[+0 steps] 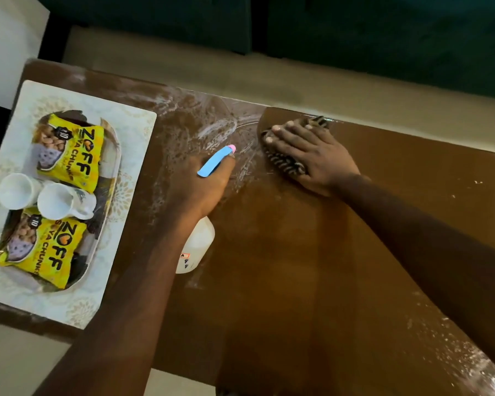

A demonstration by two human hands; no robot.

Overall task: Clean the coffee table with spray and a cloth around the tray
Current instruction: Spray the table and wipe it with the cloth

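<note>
Brown table (340, 238) — yellow packets (69, 155)

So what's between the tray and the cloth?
The left hand gripping the spray bottle, above wet white smears on the table, seen in the head view.

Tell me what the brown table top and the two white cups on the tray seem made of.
The brown table top looks like smooth laminate or varnished wood: it reflects light softly and spray streaks sit on its surface. The two white cups look like glazed ceramic, possibly plastic: smooth, evenly shiny.
</note>
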